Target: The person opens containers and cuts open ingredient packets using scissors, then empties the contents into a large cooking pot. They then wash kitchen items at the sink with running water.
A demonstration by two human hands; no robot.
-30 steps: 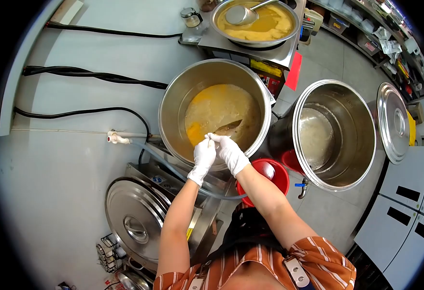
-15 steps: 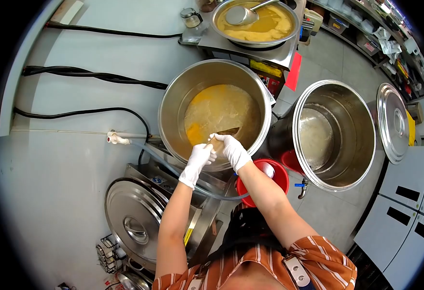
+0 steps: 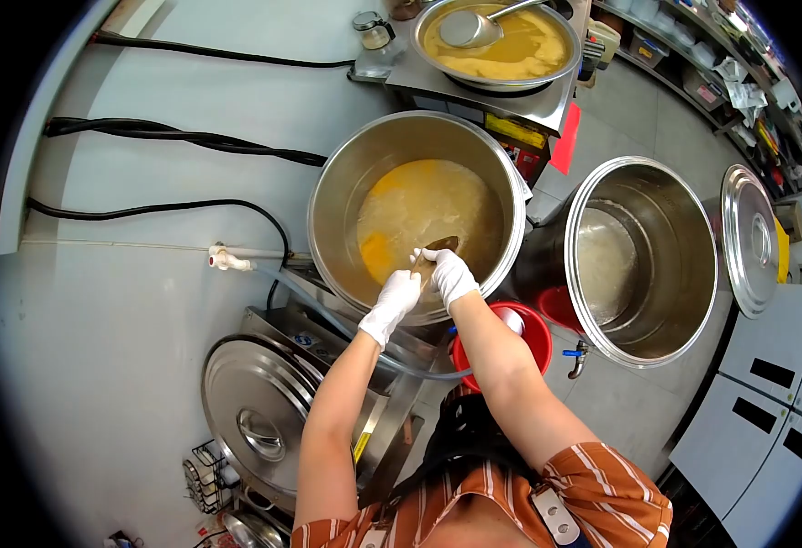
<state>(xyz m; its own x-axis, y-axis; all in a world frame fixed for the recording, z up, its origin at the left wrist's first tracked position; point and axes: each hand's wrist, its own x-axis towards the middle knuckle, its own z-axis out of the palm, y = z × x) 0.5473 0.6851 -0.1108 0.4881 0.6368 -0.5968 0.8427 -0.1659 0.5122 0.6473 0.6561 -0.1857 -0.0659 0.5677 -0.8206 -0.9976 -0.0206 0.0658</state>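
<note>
White gloves cover both hands, which reach over the near rim of a large steel stockpot [image 3: 335,215]. My left hand [image 3: 395,300] and my right hand [image 3: 451,276] are wrapped round a brown wooden paddle [image 3: 442,244], the right one farther forward. The paddle's dark, wet-looking end shows just beyond my fingers; whether more of it is under the liquid I cannot tell. Cloudy yellowish broth [image 3: 428,201] fills the lower part of the pot, with brighter orange patches at its left side.
A second tall pot [image 3: 670,274] with pale liquid stands at right, a tap on its side. Between the pots and my body is a red bucket [image 3: 538,333]. A wide bowl [image 3: 561,73] with a ladle [image 3: 463,30] sits behind. Steel lids [image 3: 237,411] lean at left.
Both hands and the paddle have shifted slightly forward and right in view, and the paddle's end is angled differently. The whole view has also moved a little.
</note>
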